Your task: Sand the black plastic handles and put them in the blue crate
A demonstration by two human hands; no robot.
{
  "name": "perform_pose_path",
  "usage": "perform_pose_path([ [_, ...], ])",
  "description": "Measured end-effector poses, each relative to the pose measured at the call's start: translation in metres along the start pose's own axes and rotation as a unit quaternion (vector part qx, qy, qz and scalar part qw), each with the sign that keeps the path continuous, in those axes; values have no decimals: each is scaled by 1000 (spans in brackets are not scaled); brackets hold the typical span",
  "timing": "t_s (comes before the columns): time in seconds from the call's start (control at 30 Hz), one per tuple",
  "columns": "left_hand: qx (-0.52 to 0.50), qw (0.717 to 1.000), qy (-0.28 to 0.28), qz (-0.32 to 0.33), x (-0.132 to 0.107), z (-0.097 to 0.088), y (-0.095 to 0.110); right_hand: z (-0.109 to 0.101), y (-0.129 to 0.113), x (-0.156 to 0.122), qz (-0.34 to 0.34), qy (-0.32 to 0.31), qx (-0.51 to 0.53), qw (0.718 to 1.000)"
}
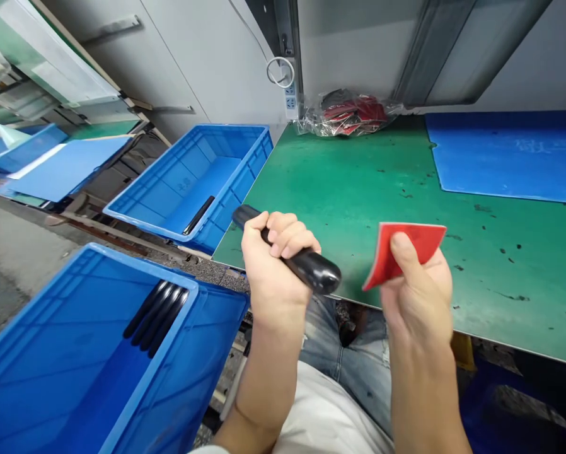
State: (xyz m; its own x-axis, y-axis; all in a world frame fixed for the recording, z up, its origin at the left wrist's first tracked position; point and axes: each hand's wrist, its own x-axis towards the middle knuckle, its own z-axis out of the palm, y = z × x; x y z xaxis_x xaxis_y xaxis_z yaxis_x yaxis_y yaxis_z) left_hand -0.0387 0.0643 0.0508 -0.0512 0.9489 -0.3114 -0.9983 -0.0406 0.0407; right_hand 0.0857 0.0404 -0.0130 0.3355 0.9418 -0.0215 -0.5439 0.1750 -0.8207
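Observation:
My left hand [280, 258] is wrapped round a glossy black handle-like bar [315, 271] with rounded ends, held tilted over the front edge of the green table [340, 180]. To its right, my right hand [418, 280] pinches a red square pad [413, 243] with a pale edge, the thumb lying on its face. The bar and the pad are apart. Several similar black bars [156, 315] lie side by side in the near blue crate [193, 287] at the lower left. One more black bar [198, 214] lies in the farther blue crate [236, 129].
A clear plastic bag [352, 113] of red and dark pieces lies at the table's back. A blue sheet [505, 157] covers the back right. A power strip [290, 98] hangs on the wall post. Dark scraps dot the tabletop.

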Motion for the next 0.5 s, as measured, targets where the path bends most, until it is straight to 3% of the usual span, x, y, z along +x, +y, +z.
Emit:
perform_pose_path([
  [0.1,31,999,-2,-15,-2,-1,2,0,0,3,88,-168,37,981],
  [0.13,38,999,-1,-19,-2,-2,3,1,-1,3,92,-166,28,981],
  [0.23,46,999,8,1,-3,-2,4,3,-3,1,44,-1,2,999],
  [0.27,55,998,16,-1,-4,-2,5,4,-3,0,63,-33,23,997],
  [0.33,72,997,19,-1,-6,-1,8,6,-3,0,114,-172,66,976],
  [0.37,80,997,16,-6,-6,0,10,5,-1,0,98,-194,48,975],
  [0.4,84,996,10,-4,-7,1,12,2,1,2,85,-174,16,981],
  [0.5,92,996,-4,19,-10,5,19,-11,7,9,40,7,-61,997],
])
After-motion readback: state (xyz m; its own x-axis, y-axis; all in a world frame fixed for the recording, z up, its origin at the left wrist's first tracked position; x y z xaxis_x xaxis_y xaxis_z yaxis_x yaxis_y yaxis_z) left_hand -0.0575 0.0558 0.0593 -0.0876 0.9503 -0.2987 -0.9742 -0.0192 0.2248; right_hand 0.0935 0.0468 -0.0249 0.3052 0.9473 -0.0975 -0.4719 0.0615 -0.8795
